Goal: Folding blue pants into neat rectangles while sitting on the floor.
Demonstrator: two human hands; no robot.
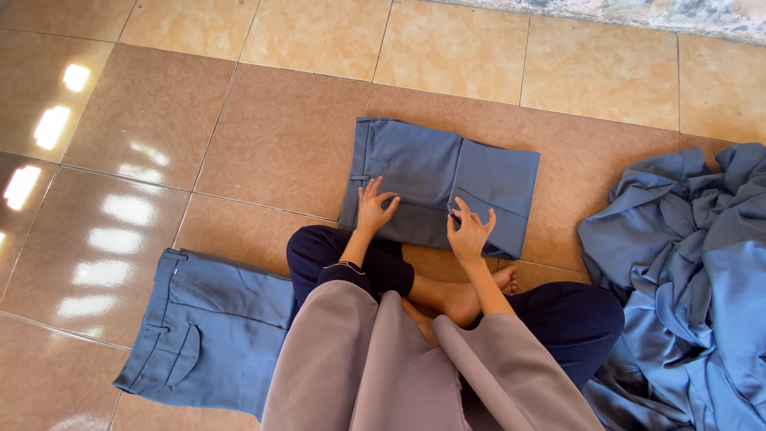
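Glossy tan and brown floor tiles (263,136) catch bright patches of light along the left edge. At the lower left a pair of blue trousers (203,331) lies flat on the floor, waistband toward the left, with a flapped back pocket showing; its right end slips under the person's grey sleeve (351,367). The person sits cross-legged in dark navy trousers, bare feet (471,299) tucked in the middle. Straight ahead of the knees lies a second pair of blue trousers, folded (439,183) into a compact rectangle, waistband on the left and a fold line running down just right of its middle. The left hand (373,209) rests flat on the near left part of this folded pair, fingers spread apart and pressing the cloth, gripping nothing. The right hand (469,231) sits on the near edge just right of the fold line, its fingers bent and lightly parted, the tips touching the fabric; whether it pinches the cloth I cannot tell. Both hands are close together, near the front edge of the bundle. At the far right a crumpled heap of blue cloth (686,279) is piled on the floor, well apart from the folded pair and touching the person's right knee.
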